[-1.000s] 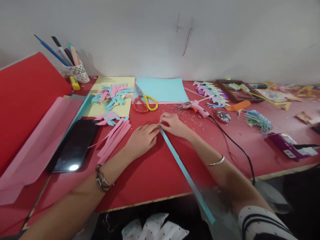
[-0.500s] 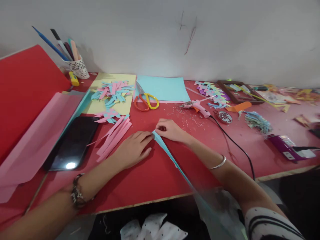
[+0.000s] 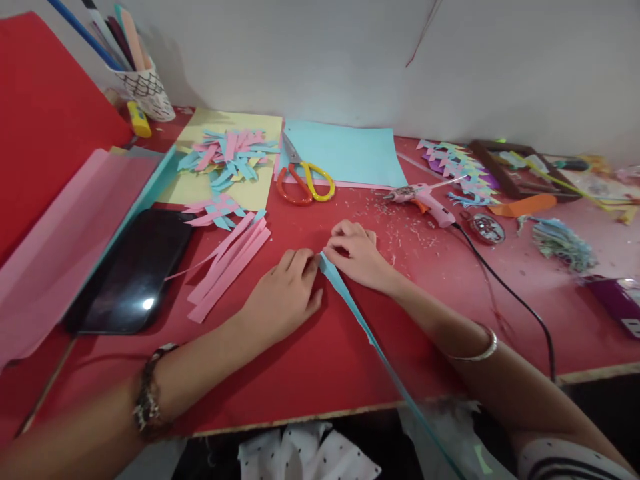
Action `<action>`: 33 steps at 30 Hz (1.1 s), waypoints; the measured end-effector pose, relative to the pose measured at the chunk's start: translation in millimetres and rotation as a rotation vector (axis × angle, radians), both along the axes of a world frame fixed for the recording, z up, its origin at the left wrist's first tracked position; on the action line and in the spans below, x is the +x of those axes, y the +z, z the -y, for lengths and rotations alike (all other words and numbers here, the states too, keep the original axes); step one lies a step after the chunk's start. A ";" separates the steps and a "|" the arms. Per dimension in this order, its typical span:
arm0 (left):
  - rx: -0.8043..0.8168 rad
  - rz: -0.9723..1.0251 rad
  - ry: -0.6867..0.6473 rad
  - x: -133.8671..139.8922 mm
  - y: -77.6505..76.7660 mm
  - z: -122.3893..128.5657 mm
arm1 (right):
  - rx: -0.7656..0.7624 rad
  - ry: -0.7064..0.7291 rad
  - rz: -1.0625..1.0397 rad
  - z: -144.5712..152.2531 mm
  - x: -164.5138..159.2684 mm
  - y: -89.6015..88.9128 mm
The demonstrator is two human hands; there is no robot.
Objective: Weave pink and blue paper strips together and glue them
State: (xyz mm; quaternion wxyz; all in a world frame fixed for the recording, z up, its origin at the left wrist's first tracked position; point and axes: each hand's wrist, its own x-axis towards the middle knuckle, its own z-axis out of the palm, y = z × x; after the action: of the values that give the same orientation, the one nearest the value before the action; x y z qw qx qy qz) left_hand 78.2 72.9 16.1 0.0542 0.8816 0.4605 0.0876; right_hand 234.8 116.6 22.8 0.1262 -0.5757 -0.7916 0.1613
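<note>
A long light-blue paper strip runs from between my hands down over the table's front edge. The thumb and index finger of my right hand pinch its upper end, the other fingers curled in. My left hand rests on the table just left of the strip, its bent fingertips pressed together at that same end and its thumb lower down. Left of my left hand lie several pink paper strips. Scissors with red and yellow handles lie beyond my hands, blades pointing away.
A pink glue gun with a black cord lies right. Cut paper pieces lie on yellow paper, beside light-blue sheets. A phone and pink sheets are left, a pen cup behind. A wooden frame sits back right.
The view has shifted down and closer, so things sit higher and wider apart. My left fingers are more bent at the strip's end. Both hands remain at that end.
</note>
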 end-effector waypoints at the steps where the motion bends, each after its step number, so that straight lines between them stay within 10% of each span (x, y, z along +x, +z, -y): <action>1: -0.006 -0.012 0.015 1.3 0.6 0.8 | 0.000 -0.005 0.005 0.3 -0.4 -0.1; 33: 0.176 -0.163 0.011 6.0 2.9 1.8 | 0.077 -0.039 -0.097 12.4 -4.0 -4.7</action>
State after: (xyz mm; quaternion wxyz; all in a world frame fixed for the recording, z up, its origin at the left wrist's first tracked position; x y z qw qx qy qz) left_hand 84.2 71.2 19.0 -0.0613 0.8847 0.4586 0.0562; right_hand 230.8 104.3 18.1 0.1894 -0.5774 -0.7787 0.1559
